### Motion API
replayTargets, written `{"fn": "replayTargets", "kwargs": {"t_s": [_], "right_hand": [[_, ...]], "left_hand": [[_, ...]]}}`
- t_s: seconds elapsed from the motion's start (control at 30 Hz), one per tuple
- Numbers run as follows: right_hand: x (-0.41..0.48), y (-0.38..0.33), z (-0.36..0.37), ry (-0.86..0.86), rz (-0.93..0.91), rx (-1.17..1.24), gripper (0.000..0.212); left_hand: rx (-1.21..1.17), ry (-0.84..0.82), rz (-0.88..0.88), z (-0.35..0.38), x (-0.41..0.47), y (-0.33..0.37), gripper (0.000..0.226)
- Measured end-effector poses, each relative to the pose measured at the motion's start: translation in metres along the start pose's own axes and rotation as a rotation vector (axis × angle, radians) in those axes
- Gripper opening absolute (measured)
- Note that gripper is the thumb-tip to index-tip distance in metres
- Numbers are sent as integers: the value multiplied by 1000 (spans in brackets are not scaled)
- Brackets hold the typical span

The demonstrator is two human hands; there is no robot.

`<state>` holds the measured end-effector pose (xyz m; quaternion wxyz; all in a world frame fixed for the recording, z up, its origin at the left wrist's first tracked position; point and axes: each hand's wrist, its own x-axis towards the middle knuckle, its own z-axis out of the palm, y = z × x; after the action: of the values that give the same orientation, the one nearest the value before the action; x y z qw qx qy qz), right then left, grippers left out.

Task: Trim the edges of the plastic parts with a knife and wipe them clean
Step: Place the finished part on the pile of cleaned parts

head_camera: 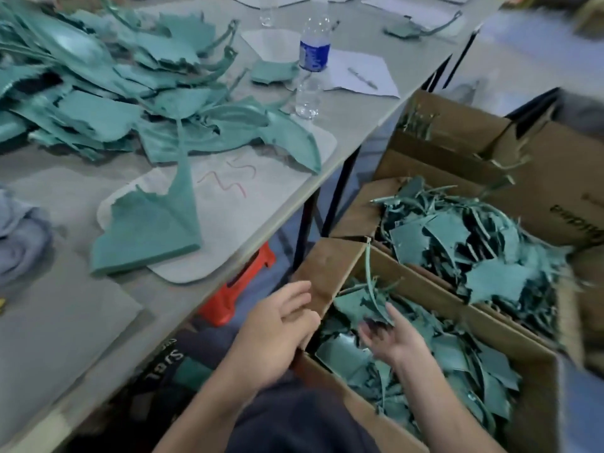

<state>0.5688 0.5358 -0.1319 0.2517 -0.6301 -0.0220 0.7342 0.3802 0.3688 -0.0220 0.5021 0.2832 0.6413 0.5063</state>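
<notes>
Teal-green plastic parts (98, 80) lie heaped across the far left of your grey worktop (65, 322). One large ragged piece (147, 230) lies apart from the heap on a pale mat (248, 204) near the worktop's edge, beside a red scribble (225, 181). Both your hands are off the worktop, down at the near cardboard box (327, 266) on your right. Your left hand (281, 325) rests against the box's flap with its fingers relaxed and holding nothing. Your right hand (392, 338) is inside the box, palm up, with its fingers loosely spread among the green scraps (457, 364). They touch the scraps but are not closed round any, though the view is blurred there.

A second box (359, 207), just behind the first, is piled high with the same offcuts, and a third box (457, 125) stands beyond it. An orange-red stool (242, 282) sits under the worktop's edge, near your left hand. On the worktop, a clear water bottle (310, 60) stands upright at the heap's right end, next to a sheet of paper (376, 65) with a pen (362, 78) on it. A grey cloth (19, 233) is bunched at the left edge.
</notes>
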Motion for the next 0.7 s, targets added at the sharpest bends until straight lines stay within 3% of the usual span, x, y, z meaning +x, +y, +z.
{"fn": "replayTargets", "kwargs": {"t_s": [0.03,0.1,0.13,0.2,0.33,0.47,0.6,0.7], "right_hand": [[10,-1,-5,25,28,10,59],[21,11,-8,56,106,-139,30],[23,20,-6,14,168,-195,26],[31,39,4,-160,237,-242,35],[0,70,52,-491,262,-283,27],[-52,81,109,-604,115,-434,12],[-116,73,170,-808,-67,-595,7],[-147,73,187,-692,-401,-1193,15]], "left_hand": [[-5,22,12,1,1,-1,48],[-13,83,37,-2,1,0,42],[-3,125,57,-6,2,1,42],[59,197,113,-18,2,7,40],[44,348,169,-45,-1,23,41],[-111,488,207,-76,-11,46,30],[-68,689,265,-120,-31,67,14],[0,866,283,-161,-46,71,20]]}}
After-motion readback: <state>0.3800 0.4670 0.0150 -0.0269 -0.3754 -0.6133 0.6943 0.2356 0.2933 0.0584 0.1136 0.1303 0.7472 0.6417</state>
